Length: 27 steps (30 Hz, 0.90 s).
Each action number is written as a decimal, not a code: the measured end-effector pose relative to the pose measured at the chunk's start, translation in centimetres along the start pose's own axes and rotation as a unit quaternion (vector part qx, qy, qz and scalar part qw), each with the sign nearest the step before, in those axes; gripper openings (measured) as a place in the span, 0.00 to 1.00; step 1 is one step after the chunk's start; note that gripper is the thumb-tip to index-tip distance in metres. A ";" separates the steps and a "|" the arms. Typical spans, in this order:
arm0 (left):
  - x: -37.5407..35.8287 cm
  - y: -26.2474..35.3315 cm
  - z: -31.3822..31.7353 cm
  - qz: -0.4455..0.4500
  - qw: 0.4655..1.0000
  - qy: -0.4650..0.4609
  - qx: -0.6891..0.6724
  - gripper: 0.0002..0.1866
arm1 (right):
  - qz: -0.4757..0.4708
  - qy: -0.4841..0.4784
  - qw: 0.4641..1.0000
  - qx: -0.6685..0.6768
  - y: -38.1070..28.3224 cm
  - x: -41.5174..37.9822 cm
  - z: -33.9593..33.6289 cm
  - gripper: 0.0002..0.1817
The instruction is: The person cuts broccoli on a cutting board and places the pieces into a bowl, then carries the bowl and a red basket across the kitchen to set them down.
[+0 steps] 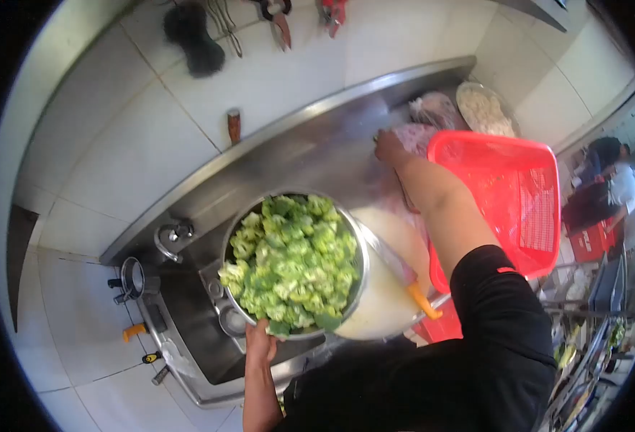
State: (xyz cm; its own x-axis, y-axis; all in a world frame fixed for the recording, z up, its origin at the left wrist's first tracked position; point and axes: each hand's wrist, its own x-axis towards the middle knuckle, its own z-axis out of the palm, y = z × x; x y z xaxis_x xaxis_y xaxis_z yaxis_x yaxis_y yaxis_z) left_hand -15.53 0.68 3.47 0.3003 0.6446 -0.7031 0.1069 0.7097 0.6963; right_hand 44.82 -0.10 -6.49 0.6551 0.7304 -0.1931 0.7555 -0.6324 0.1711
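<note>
A round metal bowl (364,270) is heaped with green broccoli florets (292,259). It sits tilted over the edge between the sink and a round, pale cutting board (375,317). My left hand (260,342) grips the bowl's near rim. On the far side of the counter, my right hand (388,147) is stretched out with its fingers closed. A small dark bit shows at the fingertips, too small to name. Beside the bowl, a knife (396,268) with a yellow handle lies on the board.
At right stands a red plastic basket (501,144), under my right forearm. Behind it are a plastic bag (434,110) and a bowl of pale food (484,108). The sink (188,317) with its faucet (170,237) is at left. Tools hang on the wall; people stand far right.
</note>
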 end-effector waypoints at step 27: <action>2.7 1.6 -0.8 0.058 0.991 -0.104 0.065 0.15 | -0.342 0.158 0.858 0.349 -19.0 -27.2 -20.2 0.18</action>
State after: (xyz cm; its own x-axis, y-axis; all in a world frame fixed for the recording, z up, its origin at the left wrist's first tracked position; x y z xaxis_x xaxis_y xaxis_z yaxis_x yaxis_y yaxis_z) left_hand -15.33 3.80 2.51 0.5059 0.6373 -0.5813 0.1773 0.5827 0.7931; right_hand 12.60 -2.77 15.02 0.1078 0.9560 0.2729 0.8528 0.0522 -0.5197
